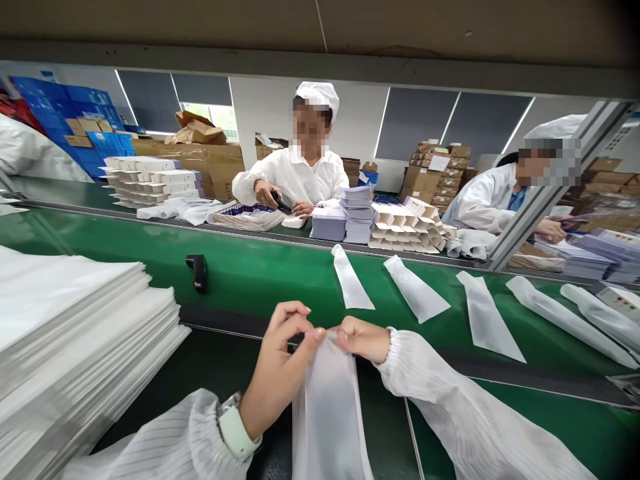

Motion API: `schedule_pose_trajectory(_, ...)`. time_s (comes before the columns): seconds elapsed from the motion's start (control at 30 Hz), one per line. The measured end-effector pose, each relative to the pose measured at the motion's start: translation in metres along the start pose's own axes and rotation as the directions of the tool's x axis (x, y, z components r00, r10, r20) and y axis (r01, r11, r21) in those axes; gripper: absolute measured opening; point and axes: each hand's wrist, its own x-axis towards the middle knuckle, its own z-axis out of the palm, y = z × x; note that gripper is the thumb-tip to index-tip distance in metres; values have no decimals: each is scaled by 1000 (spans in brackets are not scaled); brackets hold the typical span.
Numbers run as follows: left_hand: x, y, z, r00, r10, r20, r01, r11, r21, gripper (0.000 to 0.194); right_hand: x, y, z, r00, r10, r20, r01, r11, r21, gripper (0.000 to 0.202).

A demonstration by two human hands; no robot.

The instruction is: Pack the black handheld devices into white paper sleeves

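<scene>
Both my hands pinch the far end of a translucent white plastic sleeve (334, 413) that stretches toward me over the dark green work surface. My left hand (280, 367) grips its left corner between thumb and fingers. At the right corner, my right hand (364, 338) is closed on the same edge. A grey shape shows dimly through the film; I cannot make out what it is. To my left rises a thick stack of flat white sleeves (90, 347). Similar filled sleeves (417, 290) lie spaced along the green conveyor belt (270, 267) ahead.
A black handheld device (199, 272) lies on the belt. Across it, a co-worker (307, 160) handles a dark device beside stacked lilac boxes (357, 213) and open white cartons (407, 227). Another person (493, 190) works at the right, behind a slanted metal post (545, 187). White cartons (150, 180) are piled at left.
</scene>
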Motion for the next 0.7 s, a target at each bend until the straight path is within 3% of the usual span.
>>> schedule_pose_trajectory(0.17, -4, 30, -14, 994, 4, -108, -16, 994, -104, 20, -3, -2, 14, 994, -93, 59, 61, 912, 407, 68)
schedule_pose_trajectory(0.23, -4, 37, -18, 988, 25, -150, -43, 992, -118, 19, -5, 5, 28, 982, -30, 185, -47, 916, 398, 73)
schedule_pose_trajectory(0.3, -1, 38, -19, 984, 13, -177, -36, 991, -131, 15, -7, 9, 41, 966, 23, 258, -109, 941, 321, 58)
schedule_pose_trajectory(0.37, 2, 31, -17, 977, -31, -210, 1, 990, -140, 13, -5, 7, 42, 990, -1, 140, -42, 952, 302, 44)
schedule_pose_trajectory(0.43, 4, 17, -11, 962, -62, -264, 31, 992, -119, 23, 1, 1, 27, 991, -49, -127, 85, 949, 303, 41)
schedule_pose_trajectory(0.5, 3, 0, -4, 964, -70, -258, 56, 997, -61, 26, 13, -5, -2, 893, -100, -439, 191, 967, 169, 38)
schedule_pose_trajectory(0.57, 0, -16, 4, 990, -106, -96, 108, 994, 17, 24, 29, -5, -39, 742, -188, -643, 194, 979, -63, 36)
schedule_pose_trajectory(0.63, -3, -28, 9, 979, -185, 79, 179, 981, 77, 25, 45, 4, -73, 654, -247, -715, 150, 969, -197, 40)
schedule_pose_trajectory(0.7, -6, -33, 10, 954, -225, 196, 203, 971, 126, 29, 56, 17, -98, 631, -264, -729, 100, 960, -262, 42)
